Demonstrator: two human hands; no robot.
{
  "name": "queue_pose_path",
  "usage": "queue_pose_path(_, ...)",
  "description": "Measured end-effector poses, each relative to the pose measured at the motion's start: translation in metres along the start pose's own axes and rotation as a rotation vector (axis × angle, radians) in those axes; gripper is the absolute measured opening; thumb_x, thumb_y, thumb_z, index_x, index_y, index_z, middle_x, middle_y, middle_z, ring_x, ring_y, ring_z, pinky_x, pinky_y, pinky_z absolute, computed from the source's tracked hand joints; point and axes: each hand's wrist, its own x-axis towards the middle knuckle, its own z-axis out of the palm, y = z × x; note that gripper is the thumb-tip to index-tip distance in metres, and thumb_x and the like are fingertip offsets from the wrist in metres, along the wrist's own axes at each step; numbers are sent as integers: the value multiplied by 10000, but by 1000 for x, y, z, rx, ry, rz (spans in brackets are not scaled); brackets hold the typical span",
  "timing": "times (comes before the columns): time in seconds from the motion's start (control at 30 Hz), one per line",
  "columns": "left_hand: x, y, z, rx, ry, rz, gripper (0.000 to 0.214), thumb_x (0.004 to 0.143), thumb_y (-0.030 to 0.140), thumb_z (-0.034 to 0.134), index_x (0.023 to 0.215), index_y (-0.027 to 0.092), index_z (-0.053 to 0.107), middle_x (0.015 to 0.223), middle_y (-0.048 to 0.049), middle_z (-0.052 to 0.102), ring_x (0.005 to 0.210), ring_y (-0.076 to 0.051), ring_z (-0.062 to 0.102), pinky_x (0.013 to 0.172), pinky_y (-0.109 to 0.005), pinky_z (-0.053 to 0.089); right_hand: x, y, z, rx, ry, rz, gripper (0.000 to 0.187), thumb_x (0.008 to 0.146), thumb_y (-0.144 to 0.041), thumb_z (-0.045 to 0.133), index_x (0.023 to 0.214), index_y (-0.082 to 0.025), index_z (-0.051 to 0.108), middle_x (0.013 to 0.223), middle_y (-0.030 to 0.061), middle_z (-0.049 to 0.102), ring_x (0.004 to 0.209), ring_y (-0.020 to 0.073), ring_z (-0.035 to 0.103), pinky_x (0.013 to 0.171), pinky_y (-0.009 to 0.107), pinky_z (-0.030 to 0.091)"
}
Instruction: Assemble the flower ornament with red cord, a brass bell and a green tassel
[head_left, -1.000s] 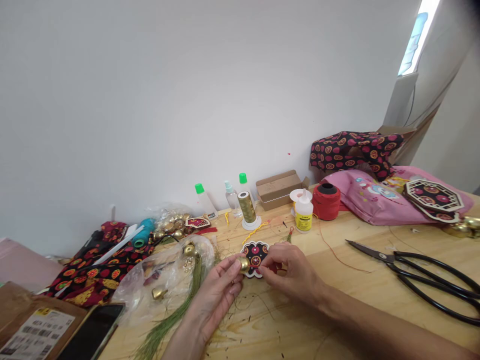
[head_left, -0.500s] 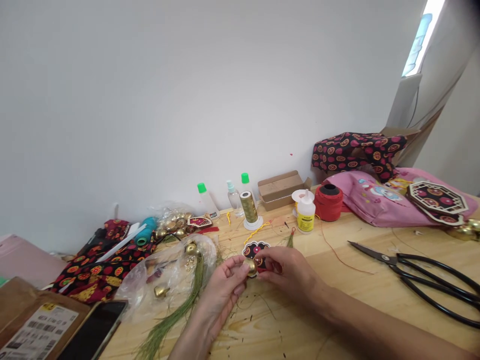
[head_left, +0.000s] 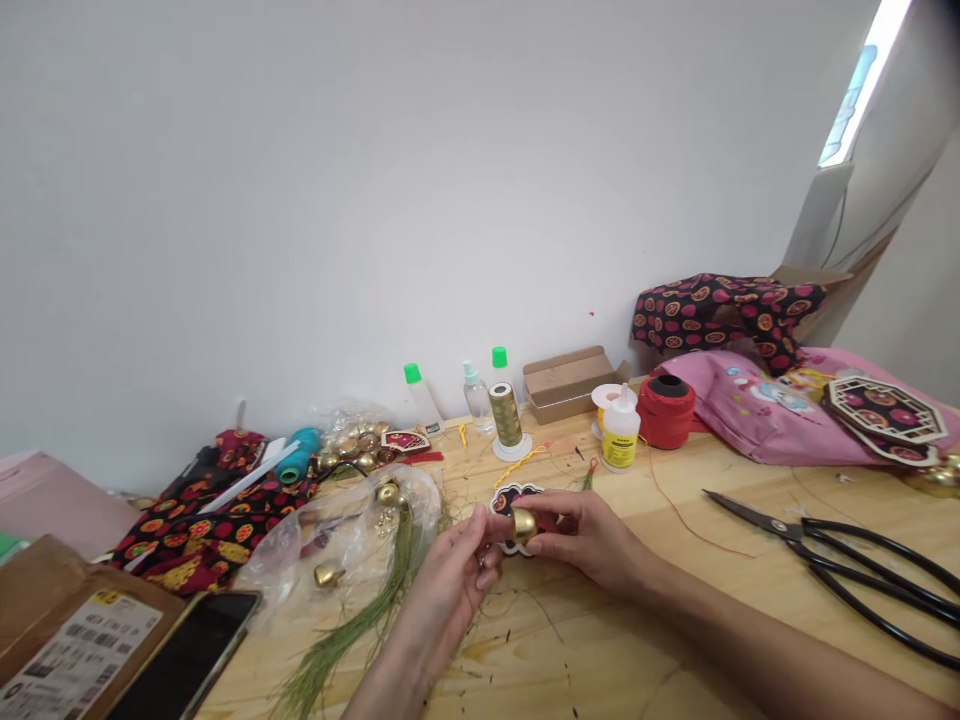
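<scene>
A round gold bell (head_left: pixel 525 526) is pinched between the thumb and fingers of my right hand (head_left: pixel 574 525). My left hand (head_left: pixel 465 560) is closed, its fingertips meeting the bell's left side. Whether something thin lies in those left fingers I cannot make out. Just behind both hands lies a dark, flower-patterned ornament with a pale scalloped edge (head_left: pixel 504 495), partly covered by the bell and fingers. Left of my left hand, a green thread tassel (head_left: pixel 390 575) trails over the table. Another gold bell (head_left: pixel 327 575) rests on a clear plastic bag (head_left: pixel 281 560).
Large black-handled scissors (head_left: pixel 795 530) lie at right. Behind stand a glue bottle (head_left: pixel 621 440), red thread spool (head_left: pixel 666 412), gold-green thread spool (head_left: pixel 506 418) and cardboard box (head_left: pixel 568 385). A phone (head_left: pixel 184 660) and a parcel (head_left: pixel 75 640) sit at left on the wooden table (head_left: pixel 637 660).
The bell has passed from my left fingers into my right fingertips and turned. My left thumb and fingers have shifted to its left side. The view has swung slightly left.
</scene>
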Motion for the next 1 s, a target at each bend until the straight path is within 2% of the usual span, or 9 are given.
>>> queue_pose_path(0.13, 1, 0, 0, 110, 22, 46, 221, 610, 265, 723, 760, 110, 674, 674, -24, 624, 471, -21, 399, 436, -122, 298, 0, 0, 0, 102, -55, 50, 355, 651, -235, 665, 1001, -182, 636, 697, -17, 543, 599, 99, 428, 564, 222, 350)
queue_pose_path(0.27, 1, -1, 1, 181, 64, 70, 220, 543, 249, 760, 712, 129, 686, 661, -32, 669, 636, -91, 545, 603, -158, 389, 0, -1, -1, 71, -79, 32, 357, 640, -240, 675, 989, -170, 644, 753, 3, 571, 646, 116, 453, 588, 231, 354)
queue_pose_path(0.5, 3, -6, -3, 302, 96, 82, 246, 562, 334, 733, 677, 126, 671, 581, -5, 643, 524, -74, 495, 519, -163, 354, 1, 0, 1, -8, -106, -12, 302, 649, -235, 672, 942, -164, 661, 689, -14, 543, 578, 88, 420, 521, 198, 334)
queue_pose_path(0.6, 0, 3, -4, 297, 128, 96, 237, 581, 334, 724, 680, 129, 656, 570, 17, 608, 503, -51, 451, 491, -140, 326, 0, -4, -4, -59, -99, -18, 300, 660, -239, 662, 948, -157, 651, 685, -10, 544, 551, 82, 424, 494, 191, 346)
queue_pose_path(0.67, -7, 14, -2, 279, 143, 97, 240, 582, 339, 724, 675, 133, 642, 548, 38, 568, 479, -39, 407, 462, -127, 303, 1, -8, -10, -126, -105, -64, 314, 659, -224, 663, 967, -165, 642, 745, 8, 572, 592, 96, 468, 534, 206, 389)
queue_pose_path(0.73, -18, 27, -1, 277, 144, 84, 247, 575, 353, 726, 660, 143, 626, 521, 61, 512, 462, -35, 365, 444, -121, 286, 1, -12, -16, -174, -150, -149, 315, 668, -206, 656, 981, -181, 634, 856, 33, 594, 709, 127, 522, 646, 242, 430)
queue_pose_path(0.83, -42, 41, -2, 327, 216, 63, 270, 553, 384, 730, 678, 176, 612, 575, 63, 510, 518, -53, 392, 498, -131, 321, 1, -15, -21, -253, -245, -280, 303, 674, -213, 655, 976, -195, 633, 974, 58, 586, 897, 169, 525, 794, 292, 414)
queue_pose_path(1.0, -79, 40, -10, 619, 359, 136, 321, 560, 485, 676, 649, 183, 611, 594, 42, 517, 591, -104, 420, 572, -177, 355, -2, -13, -20, -482, -329, -368, 319, 644, -180, 674, 960, -199, 641, 983, 62, 599, 937, 183, 511, 828, 310, 393)
